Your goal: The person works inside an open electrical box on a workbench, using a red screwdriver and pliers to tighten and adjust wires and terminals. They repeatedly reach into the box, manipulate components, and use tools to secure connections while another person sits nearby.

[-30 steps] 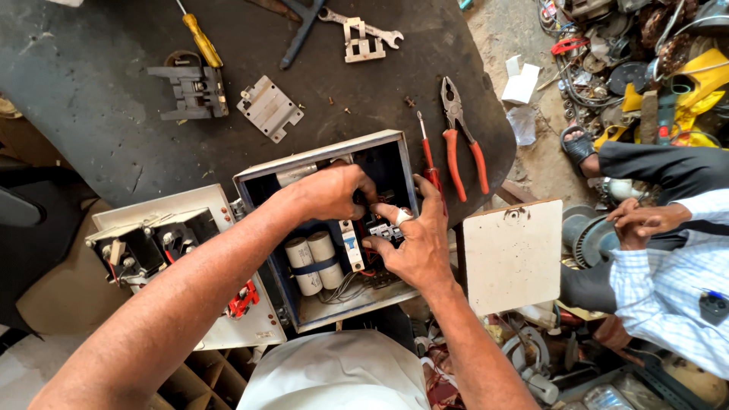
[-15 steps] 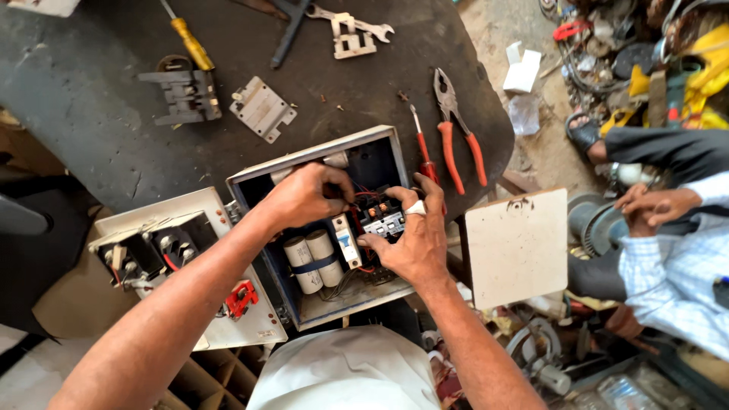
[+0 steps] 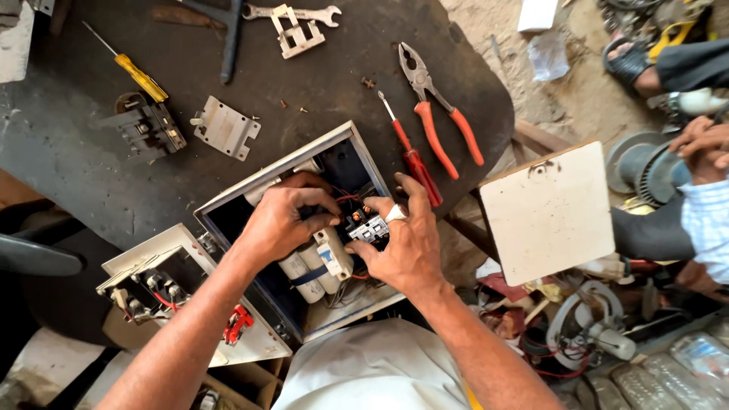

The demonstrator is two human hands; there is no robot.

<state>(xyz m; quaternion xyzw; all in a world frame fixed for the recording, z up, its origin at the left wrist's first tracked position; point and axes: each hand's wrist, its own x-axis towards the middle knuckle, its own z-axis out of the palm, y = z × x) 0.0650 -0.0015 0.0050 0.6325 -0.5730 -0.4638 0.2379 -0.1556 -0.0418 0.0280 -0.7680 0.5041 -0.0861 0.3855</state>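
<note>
Both hands had stayed inside the open electrical enclosure [image 3: 228, 209] since the earlier frames, the left one shifting only slightly over the wiring while the view drew closer. The left hand [image 3: 277, 220] lay palm-down in the middle of the box, its fingers curled narrow around the red and black wires [image 3: 345, 199] near the small contactor block [image 3: 367, 228]; whether they actually pinched a wire could not be told. The right hand [image 3: 406, 243], with a ring on one finger, rested against the contactor block from the right, thumb and forefinger close together at its edge and the other fingers spread loosely upward. Just below the left hand sat two white cylindrical capacitors [image 3: 304, 269] side by side, next to a white breaker [image 3: 332, 254]. The enclosure sat at the near edge of the dark round table [image 3: 91, 175], with its hinged door panel [image 3: 163, 285] lying open to the left, carrying terminals and a red part. Beyond the box lay a red-handled screwdriver [image 3: 410, 156] and red-handled pliers [image 3: 440, 114], well apart from a yellow-handled screwdriver [image 3: 137, 72], a grey metal bracket [image 3: 225, 129] and a spanner [image 3: 296, 11]. A white board [image 3: 547, 212] stood just right of the table, and another person's hand [image 3: 702, 140] showed at the right edge.
</note>
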